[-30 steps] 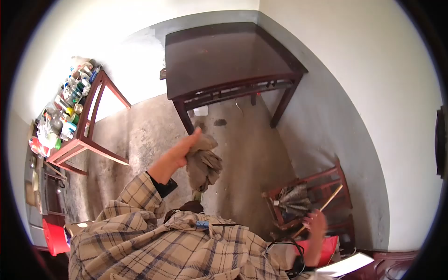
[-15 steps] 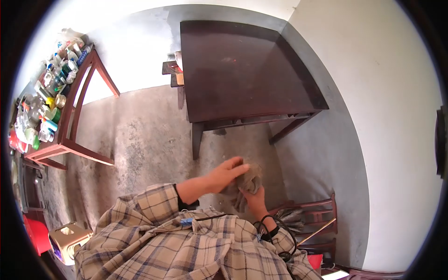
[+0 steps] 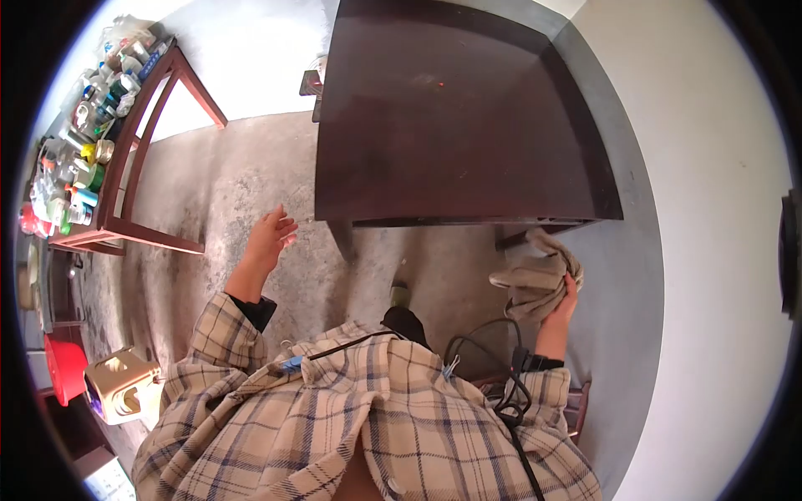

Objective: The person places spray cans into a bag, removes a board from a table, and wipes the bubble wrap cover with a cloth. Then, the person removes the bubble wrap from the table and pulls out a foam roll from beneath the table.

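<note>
My right hand is closed on a crumpled grey-brown cloth, which hangs loosely near the front right corner of the dark table. Part of that hand is hidden behind the cloth. Out to the left, above the concrete floor, my left hand holds nothing, its fingers apart. The table's top lies ahead of both hands, with a tiny red spot on its surface.
A reddish wooden table at the left carries many bottles. Low on the left are a red basin and a gold-coloured jug. A black cable hangs by my right arm. The wall stands close on the right.
My hands were together at the cloth and are now wide apart. The right carried the cloth right and forward; the left let go and moved left. The dark table is nearer.
</note>
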Tool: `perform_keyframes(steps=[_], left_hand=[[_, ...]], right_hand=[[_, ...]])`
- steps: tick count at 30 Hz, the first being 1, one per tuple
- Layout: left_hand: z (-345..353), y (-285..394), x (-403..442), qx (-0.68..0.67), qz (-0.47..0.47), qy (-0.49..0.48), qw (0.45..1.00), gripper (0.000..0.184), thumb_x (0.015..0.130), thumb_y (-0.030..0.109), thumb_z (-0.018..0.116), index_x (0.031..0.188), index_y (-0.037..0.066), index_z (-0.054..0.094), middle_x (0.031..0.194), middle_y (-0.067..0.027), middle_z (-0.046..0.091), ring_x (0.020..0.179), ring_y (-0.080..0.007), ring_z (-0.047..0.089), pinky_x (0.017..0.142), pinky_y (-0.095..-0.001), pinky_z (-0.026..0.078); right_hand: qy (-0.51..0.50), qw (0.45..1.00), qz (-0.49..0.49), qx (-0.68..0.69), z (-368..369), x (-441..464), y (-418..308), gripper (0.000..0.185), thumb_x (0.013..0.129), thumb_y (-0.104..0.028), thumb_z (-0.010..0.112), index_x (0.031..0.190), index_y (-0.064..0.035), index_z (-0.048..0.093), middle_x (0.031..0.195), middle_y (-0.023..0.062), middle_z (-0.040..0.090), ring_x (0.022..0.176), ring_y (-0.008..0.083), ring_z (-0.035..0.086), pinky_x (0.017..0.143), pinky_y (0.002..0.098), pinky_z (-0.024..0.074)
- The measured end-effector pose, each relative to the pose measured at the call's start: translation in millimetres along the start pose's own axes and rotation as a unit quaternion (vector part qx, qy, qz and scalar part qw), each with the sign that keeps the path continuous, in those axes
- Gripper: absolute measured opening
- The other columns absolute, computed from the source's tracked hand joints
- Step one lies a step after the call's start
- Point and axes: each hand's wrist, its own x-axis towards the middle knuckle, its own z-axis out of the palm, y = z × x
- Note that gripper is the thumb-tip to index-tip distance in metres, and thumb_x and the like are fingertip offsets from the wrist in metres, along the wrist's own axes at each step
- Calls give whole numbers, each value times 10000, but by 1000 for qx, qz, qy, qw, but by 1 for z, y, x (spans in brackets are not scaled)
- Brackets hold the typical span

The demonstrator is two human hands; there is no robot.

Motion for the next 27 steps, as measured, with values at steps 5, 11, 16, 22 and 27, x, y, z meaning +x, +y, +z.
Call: perform_keyframes(steps=[5, 11, 16, 22, 27], left_hand=[[24, 6, 5, -1, -60, 5, 998, 656, 838, 529, 547, 1241, 27, 421, 1204, -125, 483, 1056, -215, 485, 834, -360, 430], [42, 12, -17, 17, -55, 34, 998, 672, 794, 544, 602, 1216, 43, 451, 1164, -73, 514, 1055, -173, 455, 840, -358, 392], [50, 2, -15, 43, -59, 71, 995, 682, 799, 524, 608, 1253, 46, 431, 1169, -71, 516, 1064, -168, 460, 827, -340, 403], [38, -13, -11, 18, -45, 24, 999, 703, 821, 541, 567, 1264, 16, 415, 1250, -110, 467, 1094, -185, 460, 809, -320, 433], [-23, -44, -14, -122, -89, 10, 988, 695, 852, 528, 526, 1240, -38, 416, 1230, -171, 472, 1063, -264, 514, 821, -349, 464]], right_hand=[[2, 1000, -7, 27, -10, 89, -16, 437, 855, -314, 495, 1207, -56, 505, 1221, 116, 525, 1108, 299, 503, 940, 444, 418], [-35, 997, -12, 65, 9, 94, -9, 472, 864, -366, 462, 1212, -49, 496, 1233, 134, 503, 1123, 323, 479, 930, 453, 424], [4, 998, -60, -35, 44, 83, -65, 479, 846, -363, 514, 1195, -35, 497, 1208, 139, 509, 1104, 314, 490, 916, 455, 429], [-104, 981, -40, -158, 159, 56, -111, 472, 846, -316, 532, 1199, -5, 488, 1166, 134, 546, 1031, 282, 553, 899, 389, 456], [-250, 930, -56, -263, 266, 37, -62, 465, 866, -257, 515, 1232, 25, 468, 1170, 154, 547, 1023, 265, 568, 883, 347, 468]])
